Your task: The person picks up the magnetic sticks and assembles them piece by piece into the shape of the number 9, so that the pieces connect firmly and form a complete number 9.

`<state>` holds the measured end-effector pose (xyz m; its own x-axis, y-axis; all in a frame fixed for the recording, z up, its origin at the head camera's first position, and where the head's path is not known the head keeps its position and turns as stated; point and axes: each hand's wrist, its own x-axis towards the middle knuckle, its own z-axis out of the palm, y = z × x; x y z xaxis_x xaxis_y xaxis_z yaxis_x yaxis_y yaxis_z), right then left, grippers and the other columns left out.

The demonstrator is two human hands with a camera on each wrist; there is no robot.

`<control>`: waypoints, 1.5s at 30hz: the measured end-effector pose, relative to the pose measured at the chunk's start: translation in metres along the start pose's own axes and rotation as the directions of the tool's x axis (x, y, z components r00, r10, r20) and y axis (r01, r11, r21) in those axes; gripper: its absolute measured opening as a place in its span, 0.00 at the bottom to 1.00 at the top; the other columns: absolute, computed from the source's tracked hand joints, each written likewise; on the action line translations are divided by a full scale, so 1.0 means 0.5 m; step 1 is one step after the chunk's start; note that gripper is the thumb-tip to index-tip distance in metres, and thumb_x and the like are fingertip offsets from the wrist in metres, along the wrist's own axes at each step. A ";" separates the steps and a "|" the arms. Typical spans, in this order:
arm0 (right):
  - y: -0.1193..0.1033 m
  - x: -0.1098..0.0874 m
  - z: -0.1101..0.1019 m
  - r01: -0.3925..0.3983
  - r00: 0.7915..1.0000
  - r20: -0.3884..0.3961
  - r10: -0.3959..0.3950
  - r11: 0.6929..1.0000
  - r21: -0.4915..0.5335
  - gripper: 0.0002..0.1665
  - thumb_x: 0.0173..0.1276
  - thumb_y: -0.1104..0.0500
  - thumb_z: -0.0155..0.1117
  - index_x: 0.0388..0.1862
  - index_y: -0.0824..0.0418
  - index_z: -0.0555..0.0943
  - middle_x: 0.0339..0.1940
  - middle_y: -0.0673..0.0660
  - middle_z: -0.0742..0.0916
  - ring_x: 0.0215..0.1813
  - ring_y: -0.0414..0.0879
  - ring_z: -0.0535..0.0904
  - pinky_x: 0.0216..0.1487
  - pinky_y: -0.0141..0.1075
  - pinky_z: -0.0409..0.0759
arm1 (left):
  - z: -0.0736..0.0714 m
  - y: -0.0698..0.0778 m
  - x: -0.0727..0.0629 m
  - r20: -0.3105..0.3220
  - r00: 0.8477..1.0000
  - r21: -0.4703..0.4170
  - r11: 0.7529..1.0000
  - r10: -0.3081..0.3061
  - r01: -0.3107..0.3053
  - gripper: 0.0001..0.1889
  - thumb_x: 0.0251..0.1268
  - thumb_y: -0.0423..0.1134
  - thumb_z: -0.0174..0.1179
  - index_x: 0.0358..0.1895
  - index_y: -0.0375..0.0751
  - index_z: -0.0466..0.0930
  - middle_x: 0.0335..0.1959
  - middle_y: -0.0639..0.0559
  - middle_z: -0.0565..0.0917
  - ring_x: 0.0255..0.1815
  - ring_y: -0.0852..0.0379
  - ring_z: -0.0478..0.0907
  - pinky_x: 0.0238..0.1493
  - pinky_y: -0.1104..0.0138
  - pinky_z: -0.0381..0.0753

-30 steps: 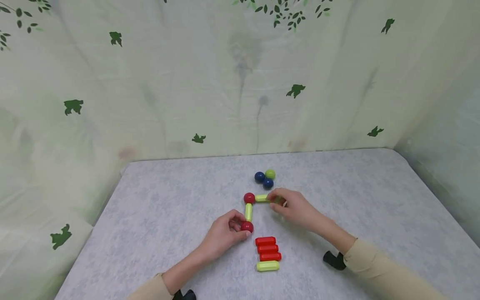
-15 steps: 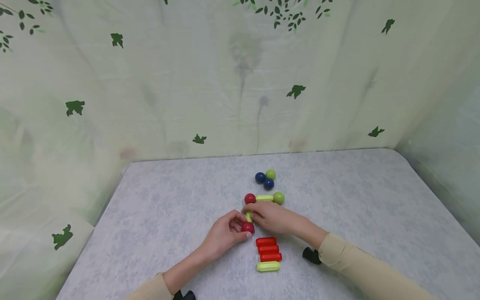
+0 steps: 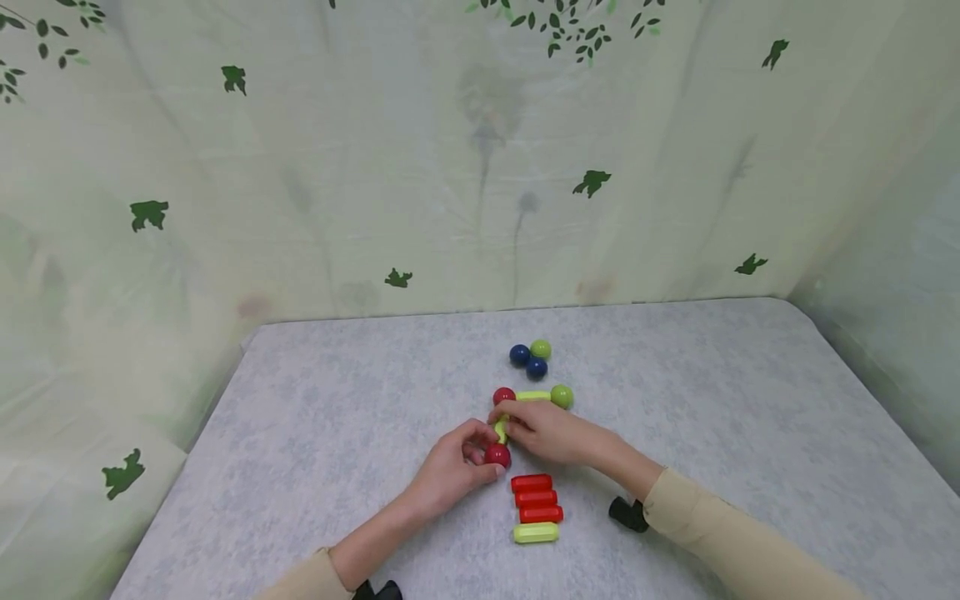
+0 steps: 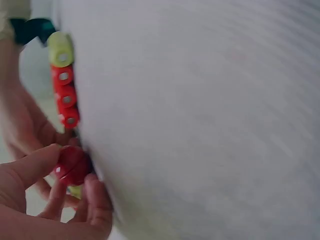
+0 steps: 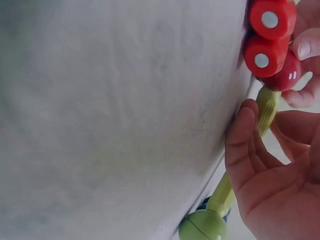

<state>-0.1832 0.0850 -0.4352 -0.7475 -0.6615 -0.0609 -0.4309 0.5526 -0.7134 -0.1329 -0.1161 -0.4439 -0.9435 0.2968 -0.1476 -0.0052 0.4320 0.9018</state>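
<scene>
Head: left hand [image 3: 452,465] pinches a glossy red ball [image 3: 497,456]; right hand [image 3: 557,432] grips the yellow-green ribbed rod [image 3: 501,432] running away from it. Just beyond: second red ball [image 3: 504,395], crosswise yellow-green rod [image 3: 534,396], shiny green ball [image 3: 562,396], in line.

Left wrist: thumb and fingers curled on the ball, near the three red rods [image 4: 65,96].

Right wrist: thumb and fingers around the ribbed rod, near end against the ball; far end hidden, can't tell if it touches anything.

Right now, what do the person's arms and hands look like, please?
The left hand and right hand are bare, without gloves. The plain beige sleeves stop short of the hands, and a small black fitting shows beside each sleeve.
</scene>
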 end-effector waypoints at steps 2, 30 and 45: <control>0.003 -0.009 -0.002 -0.004 1.000 -0.009 0.004 1.000 0.015 0.15 0.74 0.62 0.57 0.57 0.51 0.77 0.36 0.50 0.82 0.35 0.40 0.77 0.36 0.33 0.77 | -0.001 0.006 -0.001 0.020 1.000 -0.024 0.999 -0.023 0.024 0.18 0.57 0.33 0.69 0.51 0.42 0.78 0.43 0.50 0.78 0.37 0.52 0.74 0.33 0.66 0.76; -0.001 -0.113 0.007 -0.144 0.988 0.056 0.142 0.989 0.025 0.14 0.67 0.60 0.67 0.50 0.51 0.83 0.37 0.40 0.82 0.38 0.40 0.76 0.40 0.34 0.77 | 0.028 0.025 -0.021 -0.054 0.995 -0.074 0.994 -0.086 0.082 0.15 0.62 0.28 0.62 0.52 0.41 0.80 0.45 0.48 0.78 0.36 0.52 0.74 0.37 0.63 0.78; 0.000 -0.132 -0.002 -0.111 0.991 -0.071 0.111 0.994 -0.004 0.10 0.71 0.62 0.62 0.48 0.52 0.84 0.36 0.41 0.80 0.39 0.39 0.76 0.43 0.37 0.77 | 0.032 0.020 -0.030 -0.062 0.996 -0.133 0.990 -0.061 0.053 0.15 0.62 0.26 0.61 0.52 0.39 0.80 0.47 0.47 0.79 0.35 0.53 0.73 0.32 0.69 0.74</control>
<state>-0.1345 0.1293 -0.4303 -0.8243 -0.5589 -0.0901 -0.3470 0.6246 -0.6997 -0.1135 -0.1026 -0.4393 -0.9601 0.2166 -0.1772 -0.0989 0.3298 0.9389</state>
